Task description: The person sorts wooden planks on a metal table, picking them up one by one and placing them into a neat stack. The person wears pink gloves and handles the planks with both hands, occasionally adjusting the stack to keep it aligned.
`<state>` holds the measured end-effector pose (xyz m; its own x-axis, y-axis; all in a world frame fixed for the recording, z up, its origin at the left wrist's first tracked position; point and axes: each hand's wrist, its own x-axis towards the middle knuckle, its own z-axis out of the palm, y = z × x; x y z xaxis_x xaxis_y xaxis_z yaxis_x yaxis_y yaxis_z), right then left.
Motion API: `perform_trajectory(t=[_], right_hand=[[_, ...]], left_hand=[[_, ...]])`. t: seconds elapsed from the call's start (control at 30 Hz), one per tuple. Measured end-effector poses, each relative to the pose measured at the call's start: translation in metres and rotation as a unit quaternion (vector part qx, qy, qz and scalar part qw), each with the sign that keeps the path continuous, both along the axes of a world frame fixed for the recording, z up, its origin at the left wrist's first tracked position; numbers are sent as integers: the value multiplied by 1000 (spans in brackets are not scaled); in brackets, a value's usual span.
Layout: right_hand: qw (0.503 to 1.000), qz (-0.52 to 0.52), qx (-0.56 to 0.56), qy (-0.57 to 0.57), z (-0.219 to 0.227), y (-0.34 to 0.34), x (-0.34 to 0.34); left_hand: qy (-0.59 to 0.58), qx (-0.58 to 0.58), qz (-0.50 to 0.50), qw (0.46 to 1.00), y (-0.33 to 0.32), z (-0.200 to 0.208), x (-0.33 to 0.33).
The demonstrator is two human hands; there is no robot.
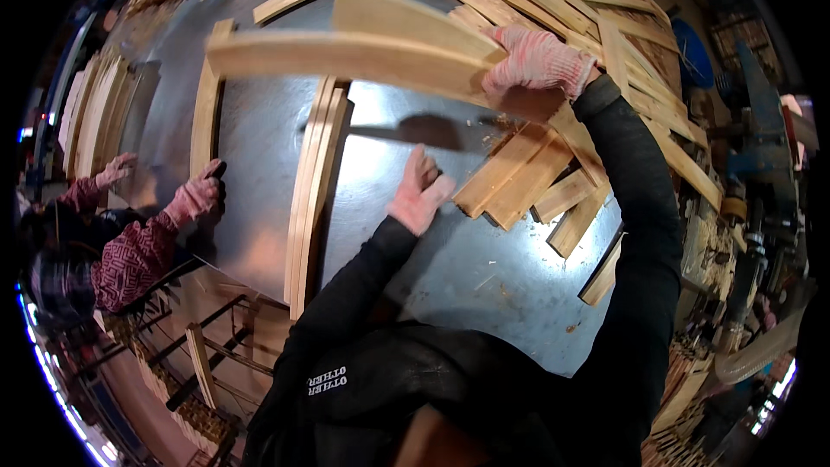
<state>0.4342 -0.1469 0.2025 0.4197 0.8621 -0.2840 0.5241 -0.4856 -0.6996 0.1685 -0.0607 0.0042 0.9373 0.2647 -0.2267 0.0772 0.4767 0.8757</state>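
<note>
Your right hand (pixel 540 60), in a pink-and-white glove, has its grip closed on the right-hand ends of two wooden boards: a long board (pixel 337 59) that reaches out to the left, and a wider board (pixel 406 24) angled up behind it. Both are blurred, and you have them over the far half of the metal-topped bench (pixel 484 294). The long board crosses in front of the upper ends of a strip bundle (pixel 313 195) and a single upright-lying board (pixel 207 112); whether it touches either, I cannot tell.

Your left hand (pixel 419 195) is over the middle of the bench, well apart from the boards you hold, its fingers partly bent, its thumb spread away from them and nothing seen in its grip. Just to its right, several short boards (pixel 519 171) lie slanted and overlapping, and beyond your right hand a loose heap of boards (pixel 618 35) spreads along the far edge. On your left, a co-worker's gloved hand (pixel 194 197) is near the lower end of the upright-lying board
</note>
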Motion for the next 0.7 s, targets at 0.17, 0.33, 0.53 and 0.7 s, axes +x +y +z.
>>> perform_trajectory(t=[0.17,0.33,0.53,0.7], right_hand=[[938,-34,253,233,17,41,-9],[806,-163,359,442,-65,32,-30],[964,-255,-63,-41,-158,32,-125],[946,-321,-28,29,-201,16,-130]], left_hand=[[-125,4,-104,987,0,54,45],[34,-83,-119,989,-9,31,3],[225,77,-112,965,1,-30,-40],[226,114,-29,967,12,-88,-66]])
